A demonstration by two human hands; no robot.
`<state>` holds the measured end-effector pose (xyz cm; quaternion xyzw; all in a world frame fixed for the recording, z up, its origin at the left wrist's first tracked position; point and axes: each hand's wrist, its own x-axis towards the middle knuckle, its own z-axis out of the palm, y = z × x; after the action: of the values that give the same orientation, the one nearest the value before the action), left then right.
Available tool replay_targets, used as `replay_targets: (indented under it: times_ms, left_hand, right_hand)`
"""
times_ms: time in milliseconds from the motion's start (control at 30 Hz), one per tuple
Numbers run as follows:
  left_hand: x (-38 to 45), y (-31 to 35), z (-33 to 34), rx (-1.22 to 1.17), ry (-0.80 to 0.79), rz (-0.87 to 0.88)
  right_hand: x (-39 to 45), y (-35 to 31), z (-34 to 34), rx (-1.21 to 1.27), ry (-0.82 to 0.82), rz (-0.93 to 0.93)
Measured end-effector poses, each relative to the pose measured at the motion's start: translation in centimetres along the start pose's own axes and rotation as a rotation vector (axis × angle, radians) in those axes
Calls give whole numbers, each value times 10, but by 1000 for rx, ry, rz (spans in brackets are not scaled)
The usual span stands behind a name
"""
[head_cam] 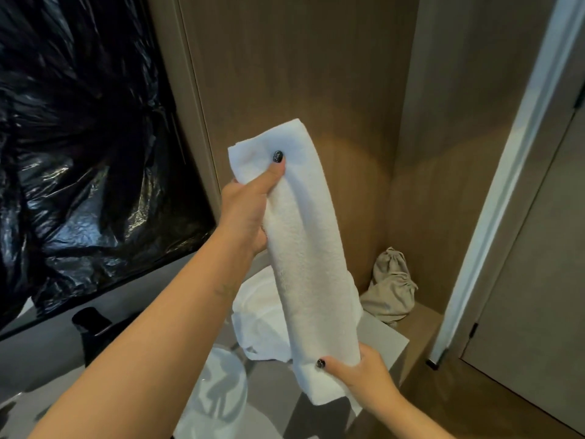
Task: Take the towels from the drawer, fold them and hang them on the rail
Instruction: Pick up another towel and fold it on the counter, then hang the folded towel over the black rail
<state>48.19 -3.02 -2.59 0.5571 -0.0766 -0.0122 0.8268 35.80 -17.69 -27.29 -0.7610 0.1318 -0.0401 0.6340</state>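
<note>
A white towel (308, 248), folded into a long narrow strip, is held up in the air in front of a wooden wall. My left hand (250, 210) grips its upper end, thumb pressed on the front of the cloth. At the lower end my right hand (357, 375) pinches the strip, thumb on top. Another white towel (259, 321) lies crumpled on the grey counter below, partly hidden behind the held one. Neither a drawer nor a rail is in view.
Black plastic sheeting (79, 137) covers the left side. A beige cloth bag (391, 289) sits in the wooden corner at the right. A white basin (221, 384) and a dark object (91, 321) are on the grey counter (38, 353). A door (538, 280) stands at the far right.
</note>
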Motion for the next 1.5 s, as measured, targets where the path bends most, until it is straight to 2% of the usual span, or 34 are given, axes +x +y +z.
replay_targets:
  times_ms: [67,133,267,367,467,633,867,1133,1500]
  left_hand:
    - [3,2,14,61,-25,0]
    - [5,8,29,125,-66,24]
    - [5,20,64,171,-170,111]
    - [3,31,101,133,-238,162]
    - [4,44,141,76,-264,223]
    - [1,55,206,28,-337,361]
    - [12,-3,289,87,-530,470]
    - [49,-28,387,197,-526,436]
    - [151,-3,463,305,-519,635]
  right_hand:
    - [2,-15,-20,-83,-76,-19]
    - [7,-47,-44,-70,-125,-113]
    - [22,-144,-91,175,-59,-395]
    - [30,-211,-120,177,-52,-583]
    - [38,-244,-143,184,-15,-684]
    - [54,-287,-213,275,42,-786]
    - [69,-345,-333,286,161,-874]
    - [104,-420,-423,190,197,-968]
    - [188,-532,-493,312,272,-1140]
